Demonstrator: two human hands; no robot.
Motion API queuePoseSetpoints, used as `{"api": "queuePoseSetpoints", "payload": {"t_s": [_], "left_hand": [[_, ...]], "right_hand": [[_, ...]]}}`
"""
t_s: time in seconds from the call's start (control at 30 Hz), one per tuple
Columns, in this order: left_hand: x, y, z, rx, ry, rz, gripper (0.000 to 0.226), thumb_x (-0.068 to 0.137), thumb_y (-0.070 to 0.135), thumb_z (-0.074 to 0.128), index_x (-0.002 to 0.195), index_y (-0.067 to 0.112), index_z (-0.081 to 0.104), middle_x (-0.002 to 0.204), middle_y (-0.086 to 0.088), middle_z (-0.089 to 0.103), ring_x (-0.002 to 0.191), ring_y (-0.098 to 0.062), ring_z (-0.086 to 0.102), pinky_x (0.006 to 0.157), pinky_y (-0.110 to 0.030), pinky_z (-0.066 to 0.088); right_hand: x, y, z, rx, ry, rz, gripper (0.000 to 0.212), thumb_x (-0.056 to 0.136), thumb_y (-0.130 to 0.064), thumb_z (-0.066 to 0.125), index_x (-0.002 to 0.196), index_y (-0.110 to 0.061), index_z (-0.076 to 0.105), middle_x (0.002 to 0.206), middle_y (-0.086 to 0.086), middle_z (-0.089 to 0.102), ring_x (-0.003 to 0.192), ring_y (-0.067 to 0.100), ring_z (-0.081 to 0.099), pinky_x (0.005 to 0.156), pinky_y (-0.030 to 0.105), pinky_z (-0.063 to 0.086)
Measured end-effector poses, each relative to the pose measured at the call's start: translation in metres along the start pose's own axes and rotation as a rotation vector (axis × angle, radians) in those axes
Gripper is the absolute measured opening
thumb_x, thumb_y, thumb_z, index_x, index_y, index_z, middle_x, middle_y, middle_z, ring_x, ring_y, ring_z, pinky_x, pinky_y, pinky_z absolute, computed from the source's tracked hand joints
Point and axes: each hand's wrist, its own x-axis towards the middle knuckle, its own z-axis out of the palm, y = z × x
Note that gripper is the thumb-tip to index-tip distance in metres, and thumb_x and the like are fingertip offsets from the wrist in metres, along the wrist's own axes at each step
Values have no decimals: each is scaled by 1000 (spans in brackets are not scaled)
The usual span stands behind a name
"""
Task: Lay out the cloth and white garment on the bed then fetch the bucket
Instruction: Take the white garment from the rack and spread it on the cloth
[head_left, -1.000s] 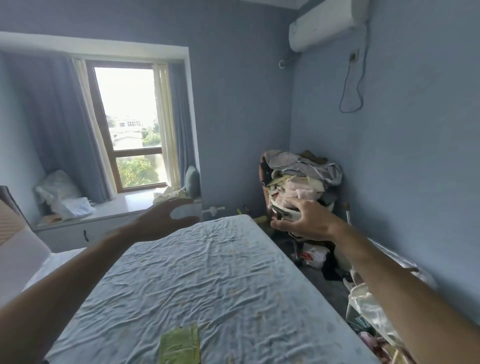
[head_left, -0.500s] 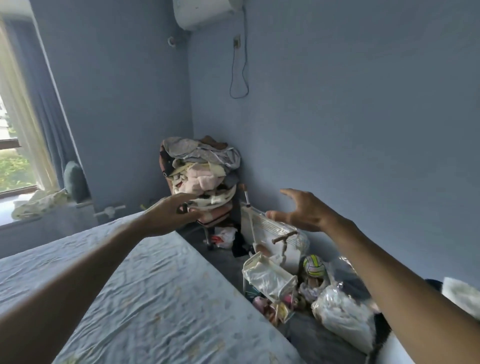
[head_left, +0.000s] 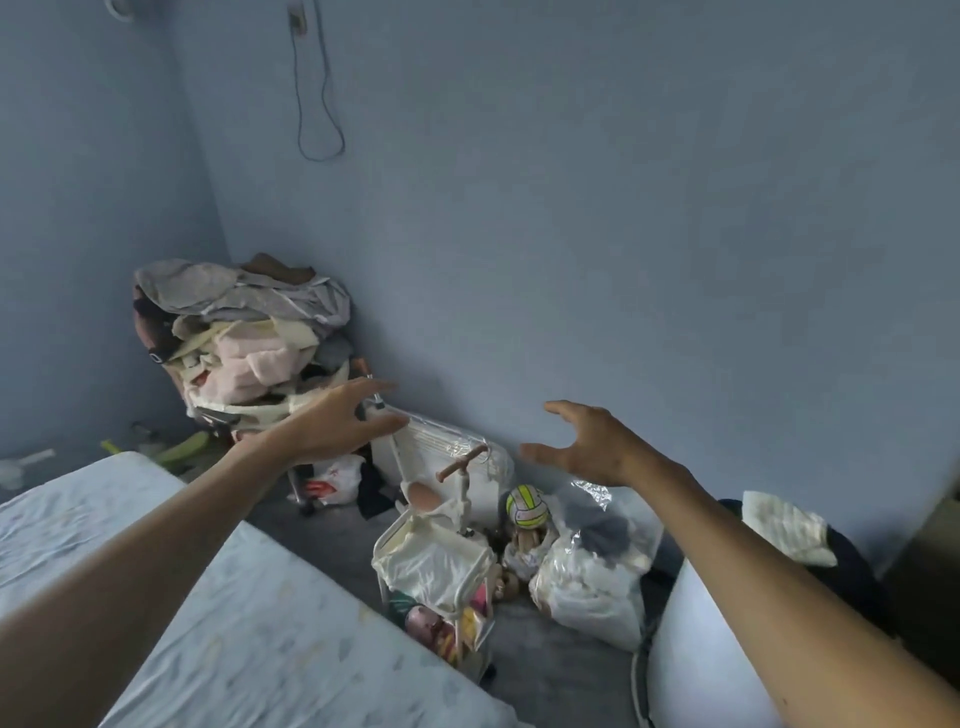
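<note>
The plain blue-grey wall fills the far side and right of my view, meeting another wall at a corner on the left. At near left lies the bed with its crumpled pale blue sheet, its corner pointing towards the far left; nothing I can see is spread on the part in view. At near right stands a smooth white rounded tub, cut off by the edge of the view, and I cannot tell whether it is the bucket. In the far left corner a tall heap of grey, cream and pink clothes is piled up. On the grey floor between bed and wall sit a bulging clear plastic bag of white stuff, a cream fabric bag on a white frame, and, far behind them, a small yellow, white and green ball.

My left hand reaches out over the bed's edge towards the heap, fingers spread and holding nothing. My right hand hangs above the plastic bag, fingers curled apart, also empty.
</note>
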Motion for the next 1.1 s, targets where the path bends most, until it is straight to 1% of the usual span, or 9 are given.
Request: {"api": "queuePoseSetpoints", "payload": {"t_s": [0.2, 0.33, 0.47, 0.57, 0.63, 0.8, 0.93, 1.03, 1.1], "left_hand": [[94, -34, 20, 6, -18, 25, 84, 84, 82, 57, 153, 35, 50, 158, 4, 52, 139, -20, 55, 114, -39, 43], [146, -64, 44, -31, -69, 21, 72, 92, 63, 67, 154, 31, 50, 159, 3, 51, 143, -23, 51, 119, -40, 40], [187, -104, 80, -57, -127, -8, 72, 89, 64, 70, 151, 32, 52, 156, 5, 53, 141, -19, 53, 119, -41, 41], [216, -136, 116, -43, -195, -35, 89, 77, 81, 61, 152, 34, 50, 149, 3, 59, 128, -22, 62, 110, -45, 49], [234, -164, 148, -36, -241, -42, 87, 79, 79, 62, 152, 35, 50, 146, 4, 61, 124, -21, 63, 106, -44, 51], [271, -236, 227, -98, -325, -17, 63, 92, 54, 74, 148, 39, 51, 133, 33, 52, 125, -2, 54, 112, -32, 44], [281, -302, 291, -134, -409, -54, 65, 86, 68, 72, 144, 48, 50, 147, 15, 58, 130, -10, 59, 114, -42, 47], [280, -345, 338, -103, -457, -93, 69, 88, 58, 75, 150, 39, 50, 153, 11, 55, 135, -13, 56, 116, -41, 44], [275, -372, 369, -78, -500, -93, 70, 87, 61, 75, 150, 46, 47, 157, 11, 52, 139, -15, 53, 118, -41, 42]], "right_hand": [[81, 23, 12, 18, -13, 21, 116, 67, -90, 64, 160, -27, 37, 167, -5, 37, 151, 16, 39, 122, 43, 35], [133, 39, 32, 43, -50, 52, 112, 69, -86, 68, 159, -27, 37, 165, -4, 39, 150, 16, 40, 122, 43, 37], [183, 57, 68, 48, -105, 95, 107, 73, -81, 70, 158, -26, 39, 162, -1, 45, 146, 19, 47, 118, 40, 40], [218, 73, 109, 73, -151, 139, 102, 73, -79, 72, 156, -26, 44, 154, 0, 55, 137, 20, 55, 112, 38, 46], [239, 88, 145, 81, -169, 175, 98, 74, -79, 72, 154, -27, 47, 146, -3, 60, 132, 20, 58, 108, 35, 47], [281, 124, 243, 192, -251, 251, 90, 75, -73, 75, 151, -30, 50, 143, -8, 59, 131, 15, 57, 109, 36, 47], [301, 155, 332, 228, -316, 361, 72, 67, -86, 68, 118, -36, 56, 114, -13, 61, 103, 11, 61, 100, 38, 54], [310, 168, 391, 258, -345, 400, 88, 71, -80, 67, 142, -29, 56, 135, -8, 63, 122, 17, 63, 101, 36, 53], [314, 174, 427, 294, -330, 448, 88, 78, -73, 70, 150, -25, 51, 144, -6, 58, 134, 18, 56, 106, 33, 47]]}}
